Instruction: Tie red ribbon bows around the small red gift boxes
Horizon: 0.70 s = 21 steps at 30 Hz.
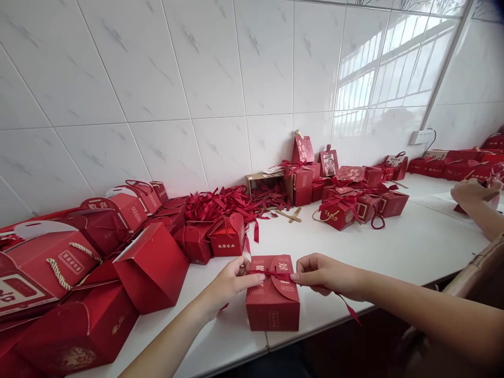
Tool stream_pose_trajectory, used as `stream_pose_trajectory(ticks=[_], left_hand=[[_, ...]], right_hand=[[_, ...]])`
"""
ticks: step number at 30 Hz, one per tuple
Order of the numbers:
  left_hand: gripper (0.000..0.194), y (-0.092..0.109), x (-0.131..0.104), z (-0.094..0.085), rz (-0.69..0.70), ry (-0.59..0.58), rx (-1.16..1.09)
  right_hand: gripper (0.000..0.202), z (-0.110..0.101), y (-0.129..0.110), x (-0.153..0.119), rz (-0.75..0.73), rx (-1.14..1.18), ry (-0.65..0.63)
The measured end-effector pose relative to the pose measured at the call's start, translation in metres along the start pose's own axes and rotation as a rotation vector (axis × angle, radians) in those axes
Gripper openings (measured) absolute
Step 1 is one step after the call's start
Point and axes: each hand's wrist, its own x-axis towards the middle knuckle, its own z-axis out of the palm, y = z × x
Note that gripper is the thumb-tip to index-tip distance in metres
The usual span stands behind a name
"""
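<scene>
A closed red gift box [273, 313] with curved, overlapping top flaps stands on the white table near its front edge. Across its top runs a dark red ribbon [274, 273]. My left hand [235, 281] pinches the ribbon at the box's upper left, the thumb resting on the lid. At the upper right, my right hand [328, 275] is closed on the ribbon's other side, and a loose tail hangs from it past the table edge. The fingertips partly cover the ribbon where they grip it.
Red boxes [155, 268] crowd the left side. Behind lies a heap of red ribbons [220, 203] beside an open carton [258, 181]. Finished-looking boxes with bows [338, 210] stand at centre right. Another person's hand [474, 194] works at far right. A tiled wall [268, 68] backs the table.
</scene>
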Motion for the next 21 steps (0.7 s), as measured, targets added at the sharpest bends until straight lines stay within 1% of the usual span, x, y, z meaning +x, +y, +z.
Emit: stream_pose_trajectory(ticks=[1,3,5,8,10,12,14,16,18,21], left_hand=[[0.029,0.0,0.0,-0.002,0.026,-0.008,0.035],[0.034,0.0,-0.001,-0.007,0.062,0.015,0.135],[0.039,-0.002,-0.002,-0.011,0.07,0.057,0.215],[0.039,-0.004,-0.004,-0.014,0.081,0.079,0.266],[0.038,-0.003,-0.007,-0.013,0.129,0.141,0.344],[0.037,0.001,-0.011,-0.009,0.218,0.264,0.467],[0.037,0.008,-0.015,0.0,0.318,0.363,0.574],[0.042,0.016,-0.018,0.011,0.39,0.395,0.638],[0.047,0.022,-0.017,0.023,0.442,0.415,0.699],[0.037,0.027,-0.011,0.032,0.572,0.474,0.83]], right_hand=[[0.045,-0.002,-0.001,0.0,-0.003,-0.018,0.0],[0.048,-0.005,-0.003,-0.001,-0.002,-0.055,0.002],[0.049,-0.009,-0.004,-0.002,-0.003,-0.083,0.007],[0.046,-0.012,-0.006,-0.003,-0.016,-0.092,0.002],[0.042,-0.014,-0.01,-0.005,-0.051,-0.063,-0.024],[0.037,-0.013,-0.017,-0.008,-0.093,0.019,-0.053],[0.031,-0.009,-0.027,-0.012,-0.122,0.136,-0.056],[0.025,-0.004,-0.038,-0.014,-0.137,0.236,-0.044],[0.022,0.003,-0.048,-0.015,-0.159,0.287,-0.042],[0.02,0.01,-0.057,-0.017,-0.202,0.302,-0.048]])
